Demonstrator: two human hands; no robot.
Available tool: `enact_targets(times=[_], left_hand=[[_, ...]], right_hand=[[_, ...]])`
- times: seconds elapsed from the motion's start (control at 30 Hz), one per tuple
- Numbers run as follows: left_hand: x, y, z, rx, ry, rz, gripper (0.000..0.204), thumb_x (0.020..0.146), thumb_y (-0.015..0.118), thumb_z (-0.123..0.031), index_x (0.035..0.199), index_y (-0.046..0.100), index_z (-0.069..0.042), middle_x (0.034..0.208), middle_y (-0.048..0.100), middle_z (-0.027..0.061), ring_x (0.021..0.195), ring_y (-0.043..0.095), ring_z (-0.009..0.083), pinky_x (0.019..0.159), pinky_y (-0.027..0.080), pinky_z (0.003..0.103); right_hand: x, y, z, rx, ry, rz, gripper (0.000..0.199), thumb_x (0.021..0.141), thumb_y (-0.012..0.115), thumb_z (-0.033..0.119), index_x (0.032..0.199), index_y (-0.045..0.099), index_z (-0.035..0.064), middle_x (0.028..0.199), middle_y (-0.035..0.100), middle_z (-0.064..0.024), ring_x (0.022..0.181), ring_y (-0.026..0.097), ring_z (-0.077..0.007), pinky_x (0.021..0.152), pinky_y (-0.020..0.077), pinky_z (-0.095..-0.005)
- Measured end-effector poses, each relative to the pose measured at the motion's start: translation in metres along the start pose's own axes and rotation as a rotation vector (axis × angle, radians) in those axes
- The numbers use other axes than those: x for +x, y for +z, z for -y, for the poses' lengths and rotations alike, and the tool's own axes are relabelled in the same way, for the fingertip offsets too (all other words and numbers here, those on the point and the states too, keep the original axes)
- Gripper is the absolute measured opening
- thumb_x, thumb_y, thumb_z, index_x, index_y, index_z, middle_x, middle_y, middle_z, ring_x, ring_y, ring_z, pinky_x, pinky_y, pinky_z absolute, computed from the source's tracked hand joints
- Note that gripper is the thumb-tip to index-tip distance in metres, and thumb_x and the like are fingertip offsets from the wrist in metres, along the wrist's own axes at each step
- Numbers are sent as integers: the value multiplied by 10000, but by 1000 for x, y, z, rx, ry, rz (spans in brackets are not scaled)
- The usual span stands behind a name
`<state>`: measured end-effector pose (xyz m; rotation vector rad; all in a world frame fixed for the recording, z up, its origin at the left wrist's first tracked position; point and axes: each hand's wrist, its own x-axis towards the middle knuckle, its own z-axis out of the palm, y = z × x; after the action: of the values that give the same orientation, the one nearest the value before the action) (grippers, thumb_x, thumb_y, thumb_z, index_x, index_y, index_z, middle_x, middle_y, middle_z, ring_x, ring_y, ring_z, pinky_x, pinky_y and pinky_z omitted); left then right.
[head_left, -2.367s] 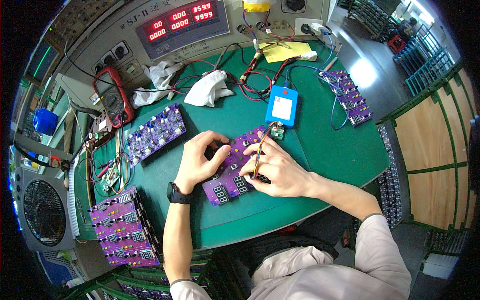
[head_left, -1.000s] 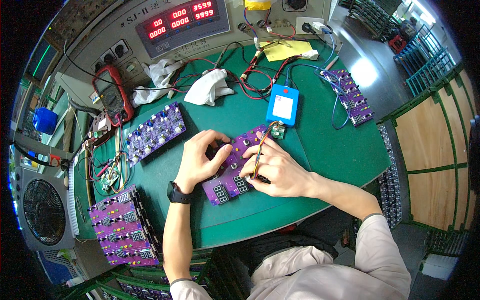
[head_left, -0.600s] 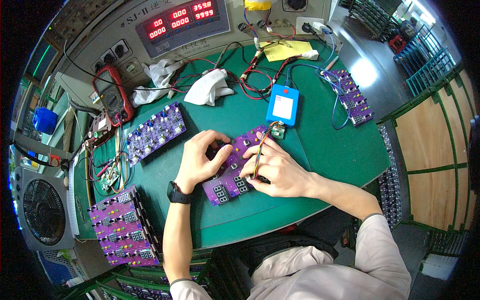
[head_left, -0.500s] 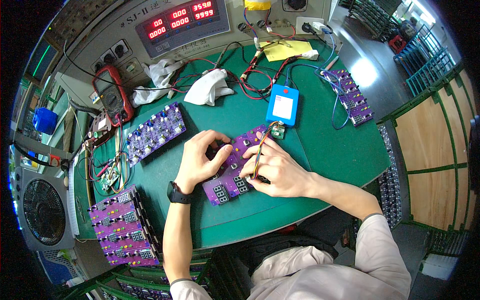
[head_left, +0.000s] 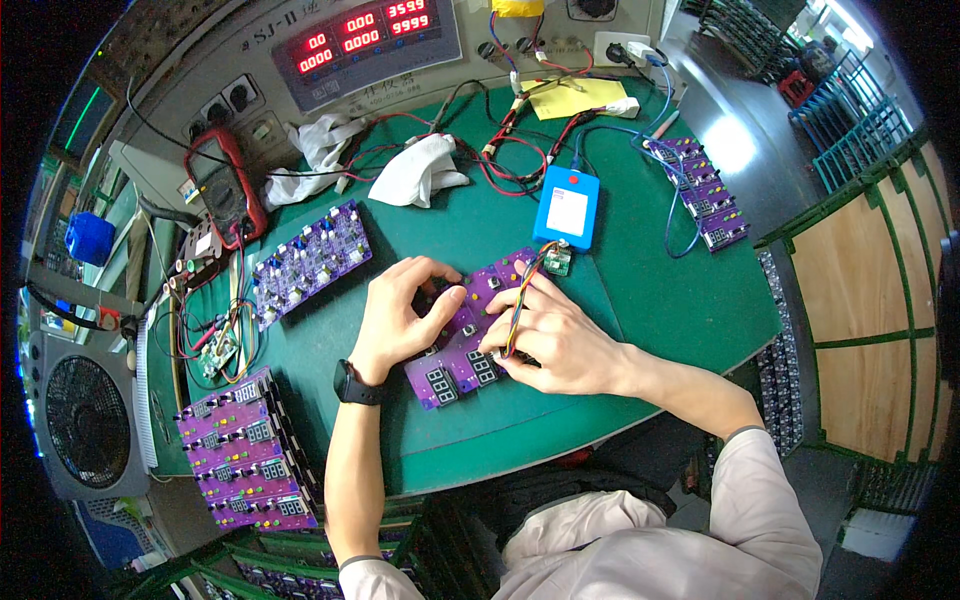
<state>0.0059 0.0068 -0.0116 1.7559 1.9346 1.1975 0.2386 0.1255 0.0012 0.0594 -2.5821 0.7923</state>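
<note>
Head view: purple board (head_left: 458, 350) lies between left hand (head_left: 402, 318) and right hand (head_left: 560, 338).

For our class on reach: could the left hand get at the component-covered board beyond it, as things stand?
Probably yes: the left hand is close by, and only green tabletop shows between it and the component-covered board.

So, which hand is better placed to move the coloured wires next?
Probably the right hand: it is at the lower end of the coloured wires. The left hand is at the left side of the purple circuit board, apart from the wires.
</note>
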Motion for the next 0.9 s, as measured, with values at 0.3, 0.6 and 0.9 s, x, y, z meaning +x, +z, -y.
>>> enact_targets(times=[0.3, 0.6, 0.9], left_hand=[[0, 2, 3, -8, 26, -13, 260, 910, 824, -287, 1010, 766, -54, 809, 658, 102, 698, 637, 236, 649, 512, 361], [0, 2, 4, -10, 26, -9, 253, 917, 820, -285, 1008, 764, -56, 818, 670, 102, 699, 643, 235, 645, 511, 360], [0, 1, 1, -16, 11, -5, 263, 912, 823, -296, 1012, 765, -59, 820, 671, 105, 706, 648, 239, 649, 514, 362]], right_hand=[[0, 0, -1, -31, -23, 8, 175, 903, 784, 183, 1055, 790, 96, 1083, 744, -92, 1269, 628, -295, 1247, 331, -587], [1, 0, 0, -60, -41, -13, 173, 904, 772, 179, 1054, 787, 94, 1075, 738, -100, 1253, 628, -297, 1239, 347, -579], [-1, 1, 0, -78, -53, -21, 173, 917, 762, 178, 1059, 793, 83, 1077, 743, -107, 1250, 630, -302, 1227, 360, -573]])
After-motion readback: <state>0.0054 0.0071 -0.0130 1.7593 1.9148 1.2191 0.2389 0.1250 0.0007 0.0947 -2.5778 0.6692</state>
